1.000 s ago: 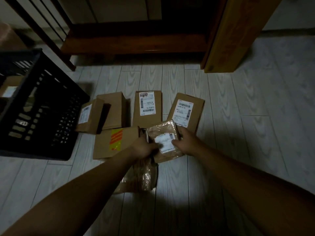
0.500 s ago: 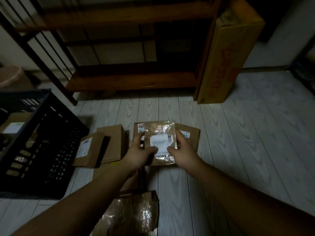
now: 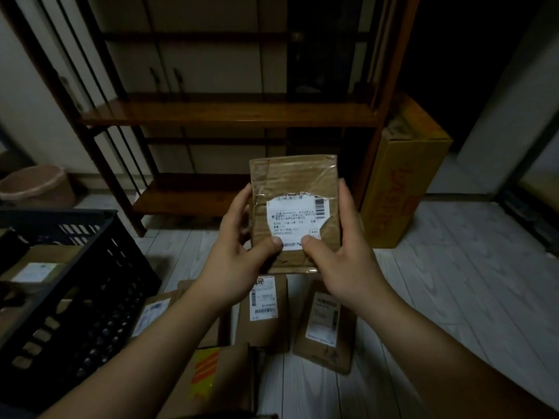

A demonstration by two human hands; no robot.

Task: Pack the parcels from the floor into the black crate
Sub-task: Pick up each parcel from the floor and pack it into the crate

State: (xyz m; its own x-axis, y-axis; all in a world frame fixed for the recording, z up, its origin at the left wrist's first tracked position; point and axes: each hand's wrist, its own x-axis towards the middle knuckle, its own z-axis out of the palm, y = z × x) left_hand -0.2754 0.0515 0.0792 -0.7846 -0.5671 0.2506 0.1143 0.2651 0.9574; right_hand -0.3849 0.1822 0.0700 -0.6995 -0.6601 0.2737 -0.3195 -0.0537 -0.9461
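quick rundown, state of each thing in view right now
taped parcel: lifted off the floor, upright, label facing the camera
left hand: shut on the taped parcel's left edge
right hand: shut on its right edge
black crate: open, a labelled parcel already inside
floor parcels: several lying flat, unpacked
tall yellow box: standing beside the shelf

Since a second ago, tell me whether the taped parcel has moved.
Yes. The taped parcel, held by left hand and right hand, has risen off the floor parcels.

both forearms reaching up toward 12 o'clock, left hand (image 3: 239,255) and right hand (image 3: 341,252) raised side by side, thumbs forward, fingers curled in a grip.
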